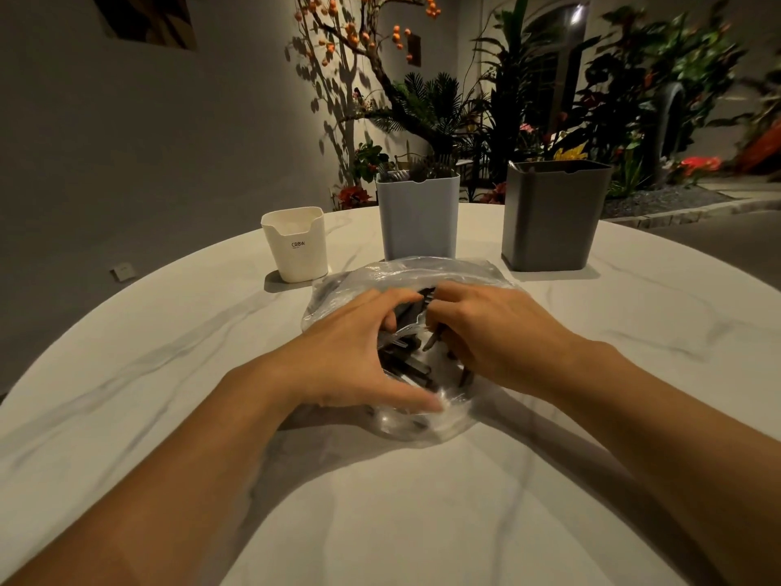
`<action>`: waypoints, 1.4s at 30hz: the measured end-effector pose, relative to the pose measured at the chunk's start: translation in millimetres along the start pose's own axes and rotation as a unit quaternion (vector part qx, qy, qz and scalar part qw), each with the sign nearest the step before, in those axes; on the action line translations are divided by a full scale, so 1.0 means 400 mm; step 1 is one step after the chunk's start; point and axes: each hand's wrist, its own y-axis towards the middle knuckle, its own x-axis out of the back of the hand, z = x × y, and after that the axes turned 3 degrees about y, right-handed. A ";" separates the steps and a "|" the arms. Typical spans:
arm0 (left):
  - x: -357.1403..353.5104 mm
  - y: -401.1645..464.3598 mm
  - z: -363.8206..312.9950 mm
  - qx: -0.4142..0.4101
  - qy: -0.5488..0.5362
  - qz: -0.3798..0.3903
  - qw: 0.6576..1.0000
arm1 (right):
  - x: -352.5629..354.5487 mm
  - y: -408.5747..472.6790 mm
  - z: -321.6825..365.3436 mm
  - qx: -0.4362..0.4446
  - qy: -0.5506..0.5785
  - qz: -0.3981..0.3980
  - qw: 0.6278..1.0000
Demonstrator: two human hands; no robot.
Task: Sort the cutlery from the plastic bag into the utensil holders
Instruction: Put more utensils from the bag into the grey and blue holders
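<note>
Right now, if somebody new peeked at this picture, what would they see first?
First, the two hands in the middle: the left hand and the right hand are both digging into a clear plastic bag of dark cutlery on the white table. Behind the bag stand three holders in a row: a small white holder on the left, a blue holder in the middle, already holding cutlery, and a grey holder on the right.

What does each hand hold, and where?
Left hand grips the plastic bag at its open edge. Right hand reaches among the dark cutlery; whether it pinches a piece cannot be told.
</note>
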 end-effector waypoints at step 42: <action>-0.002 0.027 -0.038 0.120 -0.359 -0.193 0.905 | 0.066 0.021 0.031 -0.257 0.632 -0.248 0.687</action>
